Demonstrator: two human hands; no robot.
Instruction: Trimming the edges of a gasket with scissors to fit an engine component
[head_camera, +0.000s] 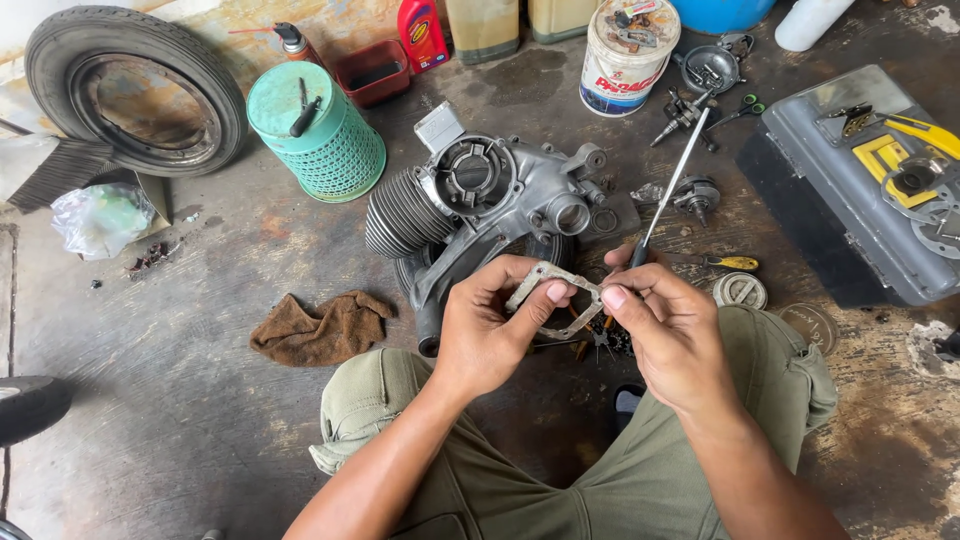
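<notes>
Seated on a stained concrete floor (180, 400), knees in olive trousers (620, 480) spread to either side. Left hand (485, 335) clenched lightly on a thin, pale gasket (550, 300) — thumb pressing its right end, fingers curled behind its left edge. Right hand (665, 325) pinching the same gasket at its right end with thumb and forefinger, while also gripping a long screwdriver (672, 185) whose metal shaft slants up and away toward the right. Gasket held flat between both hands, just in front of a grey engine block (480, 205) with ribbed cylinder fins on its left side. Brown rag (320, 328) crumpled on the floor left of the hands, well apart from them. Green perforated basket (315, 130) standing upside down beyond the engine, small tools lying on top. Worn tyre (135, 90) at far left. White bucket (628, 55) of loose parts behind the engine, red bottle (422, 35) farther back. Grey metal case (860, 190) at right — yellow tool resting on it. Yellow-handled screwdriver (725, 263) and a round metal cap (740, 291) lying just beside the right knee.
</notes>
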